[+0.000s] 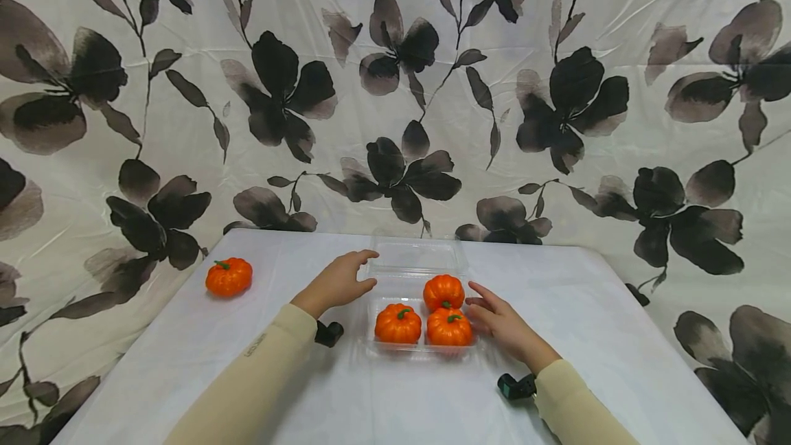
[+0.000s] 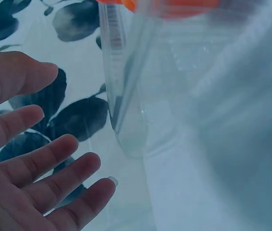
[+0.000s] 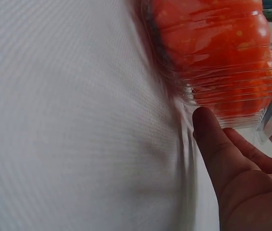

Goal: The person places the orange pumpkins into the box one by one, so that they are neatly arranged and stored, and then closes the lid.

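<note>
A clear plastic clamshell box [image 1: 421, 349] lies on the table with its lid [image 1: 417, 253] folded back. Inside it are three small orange pumpkins: one at the front left [image 1: 398, 324], one at the front right [image 1: 449, 327] and one behind on the right [image 1: 443, 292]. My left hand [image 1: 342, 281], fingers spread, hovers by the box's back left side and holds nothing. At the box's right side is my right hand [image 1: 502, 321], its fingers extended close to the wall. In the right wrist view its thumb [image 3: 208, 132] is by the ribbed wall; contact is hard to tell.
Another orange pumpkin [image 1: 229, 277] sits on the far left of the white-covered table [image 1: 544, 294]. Behind the table hangs a floral cloth [image 1: 346, 108]. A small black wrist camera [image 1: 329, 334] is strapped to the left wrist, and another [image 1: 516, 386] to the right.
</note>
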A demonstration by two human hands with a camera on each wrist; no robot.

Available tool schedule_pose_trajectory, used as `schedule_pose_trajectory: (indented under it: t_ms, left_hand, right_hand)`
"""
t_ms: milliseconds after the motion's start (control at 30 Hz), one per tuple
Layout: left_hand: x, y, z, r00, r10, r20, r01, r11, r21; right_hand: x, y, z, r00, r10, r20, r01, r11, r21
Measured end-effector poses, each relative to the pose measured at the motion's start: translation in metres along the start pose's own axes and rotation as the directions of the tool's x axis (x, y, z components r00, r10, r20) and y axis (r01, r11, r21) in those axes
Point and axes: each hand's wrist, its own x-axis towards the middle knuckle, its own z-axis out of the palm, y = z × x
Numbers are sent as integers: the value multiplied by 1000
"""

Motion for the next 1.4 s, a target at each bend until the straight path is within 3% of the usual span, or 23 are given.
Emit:
schedule_pose_trajectory:
  t_ms: [300, 667, 1067, 1400]
  left_hand:
    - [-9, -17, -6, 998, -63, -17, 63, 998, 8]
    - [-26, -42, -11, 994, -86, -71, 86, 996, -1]
    - [-40, -79, -23, 973, -212, -88, 215, 976, 23]
    - [-54, -97, -33, 948, -305, -91, 310, 950, 40]
  right_hand:
    - [1, 0, -1, 1000, 4, 2, -4, 1000, 1]
    - [-1, 0, 1, 1000, 18, -4, -18, 1000, -10]
    - [-1, 0, 1, 1000, 15, -5, -15, 1000, -13]
    - [0, -1, 2, 1000, 10, -7, -10, 1000, 4]
